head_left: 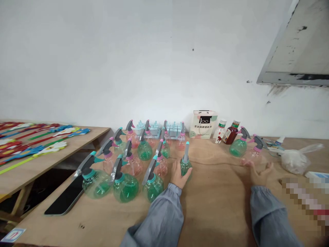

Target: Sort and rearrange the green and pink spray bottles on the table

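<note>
My left hand (178,174) is wrapped round a small green spray bottle (185,164) that stands upright on the wooden table (218,202). It is at the right end of a group of several green and pink spray bottles (125,171) with grey triggers. My right hand (258,171) lies flat on the table with fingers spread, holding nothing. Just beyond it stand a pink spray bottle (254,151) and a green spray bottle (239,144).
A black phone (65,197) lies at the table's left edge. At the back stand blue trays (154,128), a white paper bag (203,124) and two drink bottles (226,132). A plastic bag (295,159) lies at right. A second table (38,161) at left holds colourful hand-shaped clappers.
</note>
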{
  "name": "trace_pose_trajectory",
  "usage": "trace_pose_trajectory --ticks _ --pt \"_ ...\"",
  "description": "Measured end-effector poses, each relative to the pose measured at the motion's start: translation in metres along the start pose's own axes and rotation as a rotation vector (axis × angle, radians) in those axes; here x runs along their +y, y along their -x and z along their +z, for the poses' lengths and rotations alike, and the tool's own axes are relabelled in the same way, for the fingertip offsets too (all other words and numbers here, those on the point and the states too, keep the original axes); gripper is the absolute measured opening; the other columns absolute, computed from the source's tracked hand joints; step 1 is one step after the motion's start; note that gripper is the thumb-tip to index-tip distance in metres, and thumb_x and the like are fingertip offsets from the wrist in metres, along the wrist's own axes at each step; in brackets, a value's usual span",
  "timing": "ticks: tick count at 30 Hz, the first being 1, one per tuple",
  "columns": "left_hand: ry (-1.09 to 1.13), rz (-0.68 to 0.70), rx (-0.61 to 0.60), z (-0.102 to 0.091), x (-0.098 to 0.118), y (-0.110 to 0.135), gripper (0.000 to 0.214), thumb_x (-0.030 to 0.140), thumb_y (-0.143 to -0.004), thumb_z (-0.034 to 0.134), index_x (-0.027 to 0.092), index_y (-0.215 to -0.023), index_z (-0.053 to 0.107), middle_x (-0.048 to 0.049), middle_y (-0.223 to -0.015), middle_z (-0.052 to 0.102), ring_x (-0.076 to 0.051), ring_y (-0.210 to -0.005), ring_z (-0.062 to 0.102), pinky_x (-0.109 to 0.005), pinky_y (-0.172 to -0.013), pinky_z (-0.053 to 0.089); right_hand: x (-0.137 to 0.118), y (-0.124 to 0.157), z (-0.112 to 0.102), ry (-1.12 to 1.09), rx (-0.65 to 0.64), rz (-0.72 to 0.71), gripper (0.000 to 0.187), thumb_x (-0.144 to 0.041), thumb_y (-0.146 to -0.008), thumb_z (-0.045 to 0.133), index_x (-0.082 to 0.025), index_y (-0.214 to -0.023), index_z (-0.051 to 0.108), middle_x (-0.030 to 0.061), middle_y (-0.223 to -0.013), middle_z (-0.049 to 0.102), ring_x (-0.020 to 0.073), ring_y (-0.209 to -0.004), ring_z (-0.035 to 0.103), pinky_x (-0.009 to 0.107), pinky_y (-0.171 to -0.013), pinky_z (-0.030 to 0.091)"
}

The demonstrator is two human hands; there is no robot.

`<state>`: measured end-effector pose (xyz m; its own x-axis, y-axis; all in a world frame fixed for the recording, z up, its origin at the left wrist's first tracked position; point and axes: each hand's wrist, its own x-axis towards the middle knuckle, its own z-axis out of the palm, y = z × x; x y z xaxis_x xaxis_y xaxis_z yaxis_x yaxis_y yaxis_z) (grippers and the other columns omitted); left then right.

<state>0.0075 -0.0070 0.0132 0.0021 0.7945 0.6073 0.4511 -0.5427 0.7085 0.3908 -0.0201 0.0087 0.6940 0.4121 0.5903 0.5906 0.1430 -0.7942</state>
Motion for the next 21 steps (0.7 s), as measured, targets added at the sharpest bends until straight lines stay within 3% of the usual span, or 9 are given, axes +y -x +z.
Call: trace_pose_trajectory --ticks 2,4,6,9,11,15,18,21 --pt "0.047 0.012 -0.029 0.001 0.004 0.002 0.055 0.032 -0.081 0.063 0.019 -0.131 0.045 -0.0126 -0.12 0.058 -0.026 -0.117 0.056 -0.045 -0.104 0.045 -0.017 0.024 0.003 -0.031 0.105 -0.042 0.089 -0.066 -0.077 0.056 -0.021 -0.144 0.016 0.023 -0.152 0.022 0.0387 -0.147 0.022 0.055 -0.12 0.017" --pt "0.084 0.02 -0.068 0.004 0.012 0.006 0.053 0.027 -0.082 0.06 0.018 -0.132 0.045 -0.0125 -0.121 0.058 -0.026 -0.118 0.056 -0.044 -0.104 0.045 -0.037 0.052 0.011 -0.073 0.063 -0.111 0.081 -0.062 -0.078 0.056 -0.022 -0.14 0.023 0.0205 -0.147 0.033 0.0381 -0.14 0.035 0.058 -0.117 0.026" --pt "0.104 0.025 -0.106 0.009 0.023 0.013 0.052 0.022 -0.082 0.057 0.019 -0.133 0.045 -0.012 -0.12 0.059 -0.025 -0.117 0.057 -0.044 -0.104 0.045 -0.061 0.08 0.021 -0.135 -0.095 -0.182 0.073 -0.058 -0.078 0.058 -0.023 -0.136 0.031 0.0167 -0.142 0.042 0.0346 -0.134 0.045 0.056 -0.111 0.038" --pt "0.106 0.042 -0.158 0.018 0.041 0.025 0.058 0.021 -0.081 0.058 0.018 -0.137 0.042 -0.0128 -0.124 0.058 -0.026 -0.119 0.055 -0.045 -0.106 0.043 -0.102 0.11 0.036 -0.341 -0.487 -0.29 0.071 -0.044 -0.082 0.064 -0.025 -0.141 0.03 0.0151 -0.148 0.039 0.0309 -0.139 0.04 0.055 -0.116 0.032" --pt "0.103 0.065 -0.211 0.023 0.05 0.033 0.063 0.023 -0.081 0.06 0.019 -0.139 0.039 -0.0136 -0.128 0.056 -0.028 -0.122 0.053 -0.047 -0.107 0.042 -0.128 0.118 0.043 -0.442 -0.671 -0.272 0.074 -0.039 -0.083 0.066 -0.027 -0.144 0.027 0.0139 -0.152 0.037 0.028 -0.142 0.037 0.053 -0.118 0.029" --pt "0.117 0.102 -0.311 0.03 0.055 0.042 0.063 0.035 -0.079 0.067 0.023 -0.137 0.044 -0.0123 -0.127 0.057 -0.03 -0.121 0.053 -0.05 -0.105 0.043 -0.154 0.115 0.05 -0.505 -0.805 -0.163 0.063 -0.038 -0.083 0.068 -0.028 -0.138 0.038 0.0115 -0.139 0.054 0.025 -0.134 0.048 0.049 -0.115 0.034" --pt "0.213 0.027 -0.176 0.034 0.047 0.027 0.049 0.034 -0.088 0.057 0.023 -0.134 0.046 -0.0115 -0.128 0.057 -0.027 -0.123 0.053 -0.048 -0.108 0.041 -0.152 0.111 0.05 -0.498 -0.795 -0.123 0.056 -0.04 -0.083 0.068 -0.028 -0.133 0.046 0.0106 -0.135 0.058 0.0246 -0.129 0.052 0.046 -0.112 0.039" --pt "0.25 -0.154 0.116 0.045 0.038 -0.013 0.033 0.027 -0.093 0.046 0.021 -0.124 0.053 -0.0116 -0.128 0.054 -0.022 -0.127 0.05 -0.043 -0.113 0.036 -0.144 0.113 0.049 -0.501 -0.745 -0.106 0.049 -0.041 -0.086 0.063 -0.028 -0.132 0.05 0.0099 -0.136 0.058 0.0245 -0.128 0.054 0.046 -0.11 0.041"
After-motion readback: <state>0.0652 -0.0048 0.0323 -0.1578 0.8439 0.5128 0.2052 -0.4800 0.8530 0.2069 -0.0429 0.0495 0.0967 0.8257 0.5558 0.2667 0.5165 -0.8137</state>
